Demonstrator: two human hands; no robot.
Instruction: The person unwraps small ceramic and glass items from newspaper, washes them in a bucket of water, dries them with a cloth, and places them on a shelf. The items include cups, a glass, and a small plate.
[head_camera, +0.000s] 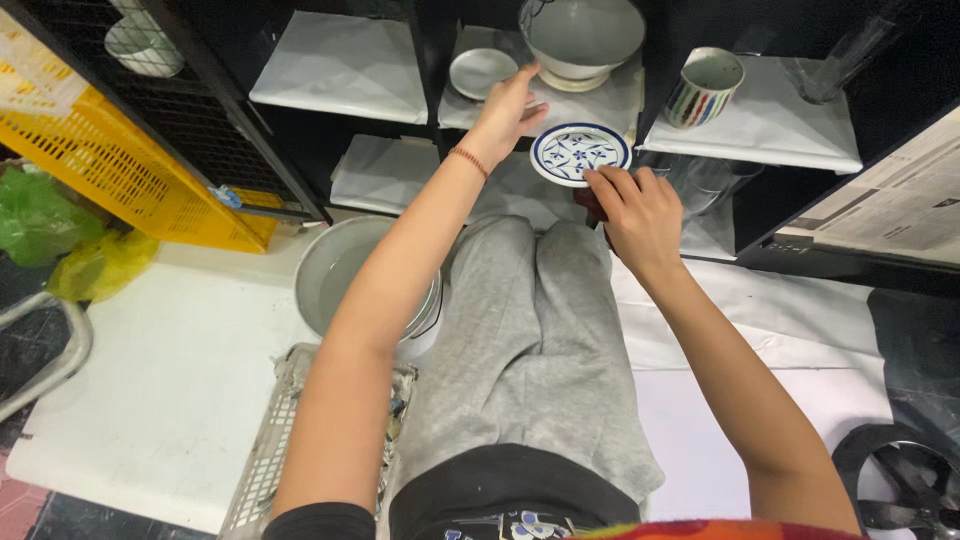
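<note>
A small round plate with a blue flower pattern is held in front of a black shelf. My right hand grips its lower right rim, with a dark object partly hidden under the fingers. My left hand reaches toward the upper shelf, fingers spread, touching the plate's left edge and lying close to a small plain white saucer. A large white bowl stands just behind on the same shelf. My grey-trousered knees sit below.
A striped cup stands on white paper on the right shelf, beside a clear glass. A metal basin and a plastic rack lie on the floor at left. A yellow crate and green bags are far left.
</note>
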